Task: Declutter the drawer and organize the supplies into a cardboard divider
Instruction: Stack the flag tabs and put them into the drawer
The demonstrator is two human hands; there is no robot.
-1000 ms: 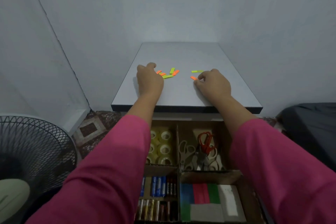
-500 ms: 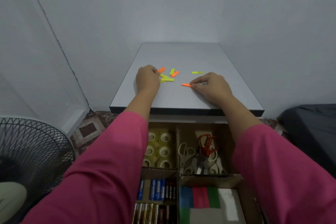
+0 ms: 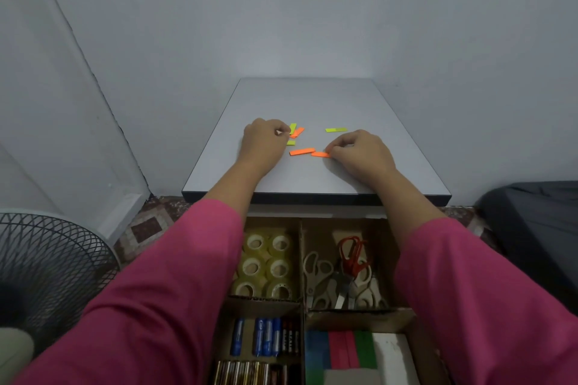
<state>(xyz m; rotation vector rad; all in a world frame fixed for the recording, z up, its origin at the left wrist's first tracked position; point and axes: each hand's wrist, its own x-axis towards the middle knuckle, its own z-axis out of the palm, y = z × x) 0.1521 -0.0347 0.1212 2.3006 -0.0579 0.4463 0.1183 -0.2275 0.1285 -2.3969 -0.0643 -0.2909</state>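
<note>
Two orange sticky tabs (image 3: 301, 151) have been dragged together by curled left hand (image 3: 264, 142) and pinching right hand (image 3: 359, 150), ready for gathering.

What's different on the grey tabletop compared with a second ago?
The right hand dragged its orange paper strip toward the front edge, beside a second orange strip that the left hand pulled out of the cluster. The lone green strip and the cardboard divider below stayed put.

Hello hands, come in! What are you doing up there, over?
Left hand curled by the green and orange tabs. Right hand pinching an orange tab on the tabletop. Nothing in the way.
</note>
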